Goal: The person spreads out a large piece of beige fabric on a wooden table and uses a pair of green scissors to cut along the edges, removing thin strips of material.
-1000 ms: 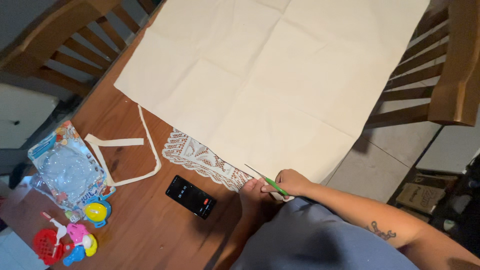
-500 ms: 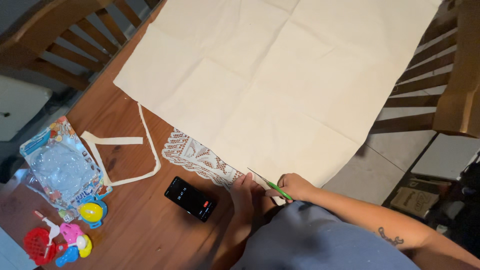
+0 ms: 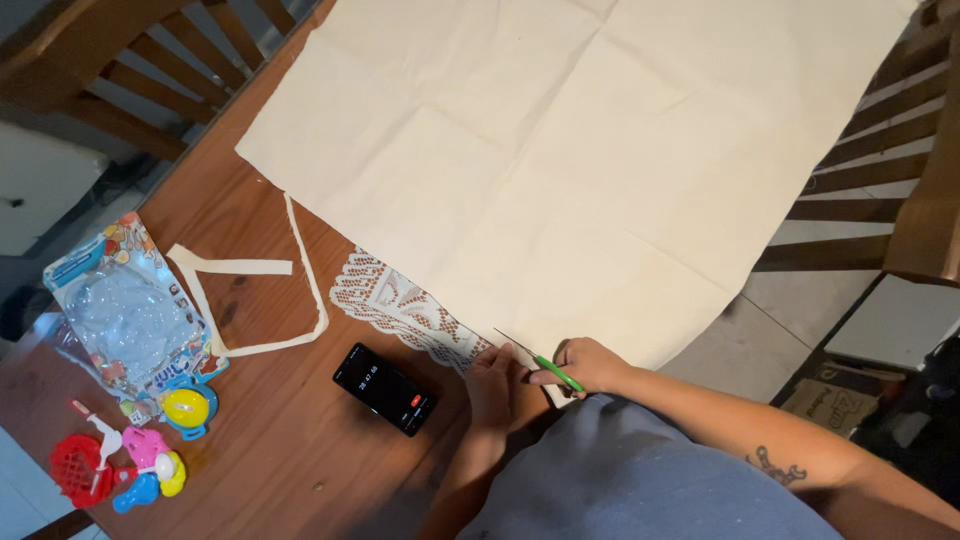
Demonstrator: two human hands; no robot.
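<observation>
A large cream cloth (image 3: 590, 170) lies spread over the wooden table (image 3: 270, 440) and hangs past its right edge. My right hand (image 3: 590, 365) grips green-handled scissors (image 3: 540, 362), blades pointing up-left at the cloth's near edge. My left hand (image 3: 497, 380) presses down on the end of a white lace strip (image 3: 405, 310) that runs along that edge, right beside the scissors.
A black phone (image 3: 385, 388) lies just left of my hands. A cut cream fabric strip (image 3: 250, 295) curls on the table. At far left sit a torn plastic toy package (image 3: 125, 315) and small coloured plastic toys (image 3: 130, 455). Wooden chairs (image 3: 120, 70) stand around the table.
The view has shifted slightly; both hands stay at the cloth's near edge, with the scissors nudged a little along it.
</observation>
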